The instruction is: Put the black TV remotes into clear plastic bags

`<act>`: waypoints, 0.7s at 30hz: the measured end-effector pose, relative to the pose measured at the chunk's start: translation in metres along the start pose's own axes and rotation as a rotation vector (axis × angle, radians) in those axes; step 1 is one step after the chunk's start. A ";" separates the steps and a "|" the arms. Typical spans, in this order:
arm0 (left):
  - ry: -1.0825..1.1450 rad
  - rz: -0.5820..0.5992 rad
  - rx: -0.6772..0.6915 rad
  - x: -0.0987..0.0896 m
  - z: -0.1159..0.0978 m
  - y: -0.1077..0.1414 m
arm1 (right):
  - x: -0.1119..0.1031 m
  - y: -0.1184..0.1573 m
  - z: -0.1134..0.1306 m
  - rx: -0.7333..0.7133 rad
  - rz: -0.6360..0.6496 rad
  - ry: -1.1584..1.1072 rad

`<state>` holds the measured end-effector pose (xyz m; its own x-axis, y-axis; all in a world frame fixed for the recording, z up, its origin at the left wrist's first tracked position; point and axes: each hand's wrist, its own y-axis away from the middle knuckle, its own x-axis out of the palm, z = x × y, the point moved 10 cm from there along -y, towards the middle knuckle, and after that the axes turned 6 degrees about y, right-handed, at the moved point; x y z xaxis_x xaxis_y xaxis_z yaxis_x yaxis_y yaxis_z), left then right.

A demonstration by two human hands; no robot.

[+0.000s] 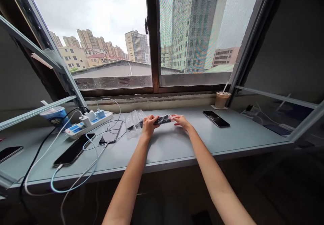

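Note:
A dark flat item in clear plastic wrapping [162, 119] is held between my two hands above the grey table. My left hand [149, 125] grips its left part, with the fingers closed round it. At the right end, my right hand [181, 121] pinches the clear plastic. Just left of my left hand lie several clear plastic sleeves [133, 120], with something dark partly visible in them. Parts of the wrapped item are hidden behind my left fingers.
On the grey table [172, 147], a power strip [88, 125], cables, a charging phone [73, 150], a thin dark device [111, 133] and a blue cup [56, 117] stand left. To the right are a black phone [216, 118] and a brown drink cup [222, 100]. Metal frames flank both sides.

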<state>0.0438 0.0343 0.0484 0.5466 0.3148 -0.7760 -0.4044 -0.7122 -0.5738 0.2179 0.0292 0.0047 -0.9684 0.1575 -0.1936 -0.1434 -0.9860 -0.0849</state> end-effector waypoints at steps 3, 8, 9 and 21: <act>-0.002 0.004 -0.002 0.001 0.000 0.000 | -0.005 0.003 0.001 0.010 -0.038 0.004; -0.016 -0.028 -0.020 -0.006 0.005 0.002 | -0.015 0.006 0.000 0.013 -0.085 -0.021; -0.017 -0.035 -0.024 -0.008 0.007 0.002 | -0.017 0.006 0.000 0.015 -0.093 -0.036; 0.054 -0.090 -0.155 -0.017 0.019 0.005 | -0.054 0.003 -0.023 0.150 -0.428 -0.141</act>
<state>0.0183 0.0377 0.0539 0.6158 0.3500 -0.7059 -0.2372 -0.7721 -0.5896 0.2743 0.0186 -0.0081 -0.8326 0.5527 -0.0360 -0.5534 -0.8327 0.0159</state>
